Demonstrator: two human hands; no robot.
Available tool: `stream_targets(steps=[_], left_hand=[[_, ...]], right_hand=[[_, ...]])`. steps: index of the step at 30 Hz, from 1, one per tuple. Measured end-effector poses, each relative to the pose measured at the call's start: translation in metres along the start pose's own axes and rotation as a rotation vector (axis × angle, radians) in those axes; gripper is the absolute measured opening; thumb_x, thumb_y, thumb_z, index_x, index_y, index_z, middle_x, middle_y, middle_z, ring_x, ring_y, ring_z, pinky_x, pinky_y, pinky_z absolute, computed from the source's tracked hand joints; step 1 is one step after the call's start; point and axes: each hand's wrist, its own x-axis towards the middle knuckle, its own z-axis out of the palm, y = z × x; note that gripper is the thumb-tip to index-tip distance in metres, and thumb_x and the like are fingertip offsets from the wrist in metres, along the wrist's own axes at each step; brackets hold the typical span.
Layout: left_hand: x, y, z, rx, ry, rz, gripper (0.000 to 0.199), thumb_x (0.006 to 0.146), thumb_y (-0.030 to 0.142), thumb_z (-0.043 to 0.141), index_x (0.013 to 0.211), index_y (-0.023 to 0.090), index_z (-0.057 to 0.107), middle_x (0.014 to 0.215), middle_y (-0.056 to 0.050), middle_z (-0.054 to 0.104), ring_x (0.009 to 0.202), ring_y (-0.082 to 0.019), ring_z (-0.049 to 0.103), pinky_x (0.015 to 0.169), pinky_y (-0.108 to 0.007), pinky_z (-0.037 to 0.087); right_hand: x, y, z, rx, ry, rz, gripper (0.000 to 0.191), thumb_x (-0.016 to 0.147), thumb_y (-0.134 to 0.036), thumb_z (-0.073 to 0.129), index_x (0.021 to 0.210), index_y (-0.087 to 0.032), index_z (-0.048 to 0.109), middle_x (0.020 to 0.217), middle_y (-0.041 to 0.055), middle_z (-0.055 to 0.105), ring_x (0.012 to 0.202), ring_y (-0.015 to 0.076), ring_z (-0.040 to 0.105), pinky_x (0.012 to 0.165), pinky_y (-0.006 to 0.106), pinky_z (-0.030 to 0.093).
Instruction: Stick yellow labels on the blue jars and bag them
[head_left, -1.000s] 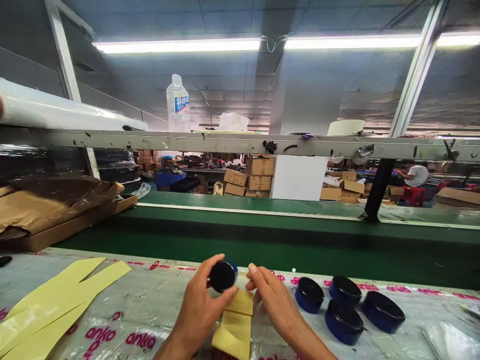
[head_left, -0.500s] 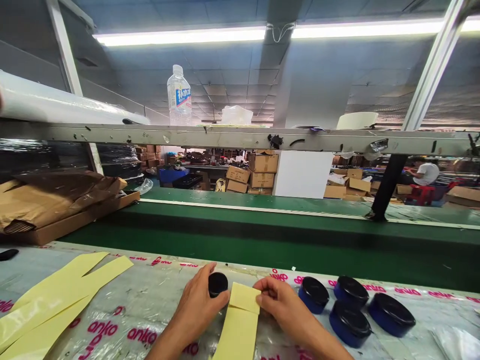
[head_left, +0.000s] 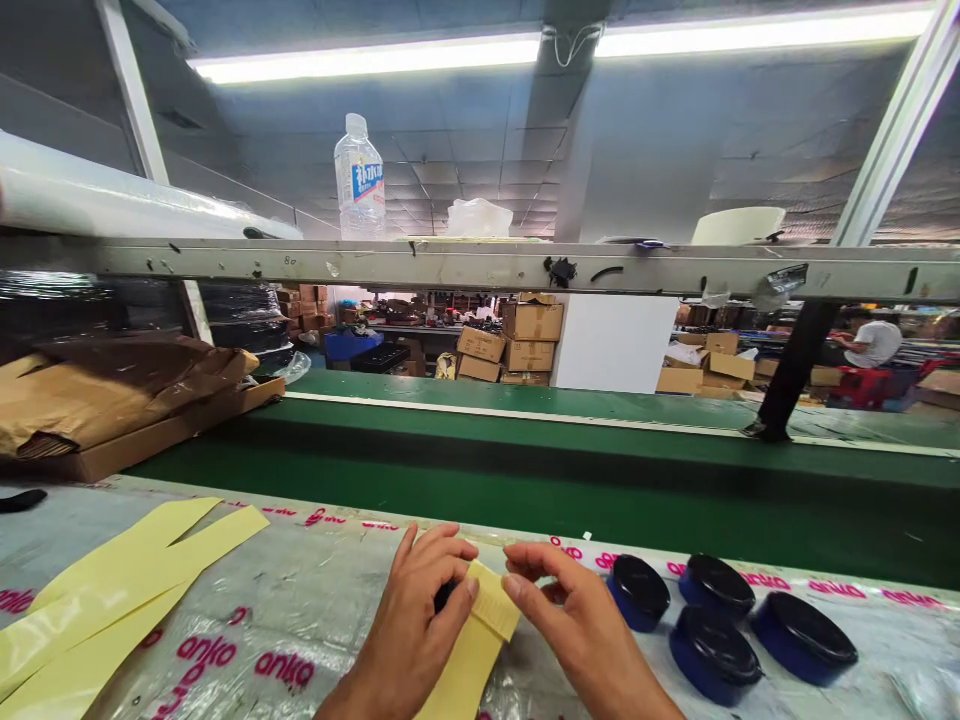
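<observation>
My left hand [head_left: 416, 615] is curled around a small black round piece [head_left: 444, 597], mostly hidden behind the thumb and fingers. Its thumb tip meets the left edge of a yellow paper strip [head_left: 461, 670], whose folded or separate top section [head_left: 491, 600] lies under and between my hands. On the other side, my right hand [head_left: 562, 610] has its thumb by the strip's upper right edge, with a gap between thumb and index finger. Just right of it stand several round dark-blue pieces with glossy black tops [head_left: 716, 650]. More yellow strips [head_left: 112, 600] lie spread at the left.
Printed plastic film [head_left: 300, 620] covers the worktop. Beyond it runs a green conveyor belt [head_left: 450, 490]. A cardboard tray with brown paper [head_left: 135, 400] sits at left. Overhead, a metal rail [head_left: 450, 268] carries a water bottle [head_left: 361, 185]. A seated person [head_left: 874, 345] is far right.
My left hand has turned and moved right, covering the black round piece and the strip's edge. My right hand's fingers have come off the paper's corner and spread. The strip's top now tilts.
</observation>
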Motion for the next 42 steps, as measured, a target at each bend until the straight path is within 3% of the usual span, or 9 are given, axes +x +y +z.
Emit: stream_targets(steps=[9,17,22,24,26,30,34,38,42], left_hand=[[-0.002,0.004,0.008,0.074,-0.082,0.074,0.025,0.099,0.034,0.047,0.087,0.029,0.068,0.115,0.000,0.071,0.134,-0.025,0.051,0.124,-0.060,0.010],[-0.002,0.002,0.011,0.039,-0.032,0.069,0.027,0.096,0.031,0.049,0.072,0.025,0.061,0.101,-0.002,0.074,0.128,-0.027,0.056,0.123,-0.060,0.013],[0.004,0.002,-0.004,0.069,0.016,0.052,0.031,0.096,0.037,0.049,0.071,0.025,0.063,0.098,-0.002,0.074,0.121,-0.027,0.060,0.122,-0.057,0.014],[0.008,-0.003,-0.022,0.073,0.088,-0.030,0.030,0.094,0.040,0.048,0.074,0.024,0.064,0.101,-0.003,0.074,0.112,-0.027,0.063,0.117,-0.053,0.028],[0.010,-0.014,-0.046,0.044,0.099,-0.202,0.033,0.091,0.046,0.047,0.073,0.022,0.061,0.096,-0.004,0.074,0.096,-0.027,0.067,0.092,-0.042,0.050],[0.004,-0.043,-0.084,0.110,-0.114,-0.425,0.030,0.087,0.042,0.045,0.073,0.021,0.060,0.075,-0.001,0.068,0.071,-0.023,0.065,0.059,-0.028,0.045],[-0.003,-0.059,-0.091,0.266,-0.102,-0.436,0.021,0.077,0.031,0.053,0.086,0.020,0.068,0.085,-0.005,0.072,0.086,-0.028,0.068,0.074,-0.034,0.050],[-0.003,-0.046,-0.078,0.178,-0.004,-0.311,0.059,0.079,0.029,0.057,0.138,0.023,0.056,0.149,-0.011,0.053,0.137,-0.031,0.049,0.103,-0.041,0.047],[-0.003,-0.028,-0.054,0.005,-0.108,-0.237,0.064,0.074,0.031,0.072,0.137,0.029,0.059,0.149,-0.007,0.055,0.139,-0.032,0.049,0.115,-0.048,0.040]], right_hand=[[-0.002,0.001,0.006,-0.173,-0.006,-0.054,0.016,0.091,-0.028,0.059,0.081,-0.023,0.071,0.081,0.0019,0.073,0.075,0.0198,0.064,0.069,0.030,0.047],[-0.011,0.012,0.018,-0.487,0.140,-0.600,0.019,0.096,-0.017,0.045,0.085,-0.022,0.059,0.082,0.0050,0.065,0.077,0.0208,0.057,0.069,0.033,0.040],[-0.012,0.002,0.012,-0.233,0.080,-0.233,0.022,0.101,-0.034,0.044,0.084,-0.023,0.055,0.083,0.0031,0.061,0.076,0.0191,0.054,0.067,0.031,0.040],[-0.009,0.000,0.007,-0.080,0.102,-0.065,0.027,0.099,-0.043,0.046,0.084,-0.023,0.056,0.080,0.0014,0.058,0.072,0.0185,0.052,0.063,0.030,0.039],[-0.004,0.003,0.004,0.057,0.100,0.039,0.029,0.096,-0.049,0.049,0.084,-0.023,0.056,0.078,0.0001,0.056,0.072,0.0182,0.050,0.063,0.029,0.040],[0.001,0.013,0.004,0.176,0.069,0.101,0.030,0.092,-0.051,0.054,0.082,-0.023,0.057,0.077,-0.0009,0.055,0.071,0.0180,0.051,0.068,0.030,0.043],[0.002,0.017,0.008,0.179,0.068,0.101,0.029,0.090,-0.051,0.056,0.081,-0.023,0.058,0.076,-0.0014,0.056,0.070,0.0175,0.050,0.066,0.030,0.044],[0.003,0.017,0.012,0.252,0.065,0.140,0.027,0.086,-0.048,0.058,0.079,-0.022,0.058,0.076,-0.0002,0.053,0.072,0.0181,0.049,0.064,0.029,0.045],[0.004,0.019,0.016,0.323,0.064,0.183,0.025,0.083,-0.045,0.061,0.076,-0.021,0.058,0.075,0.0001,0.053,0.071,0.0174,0.049,0.061,0.027,0.045]])
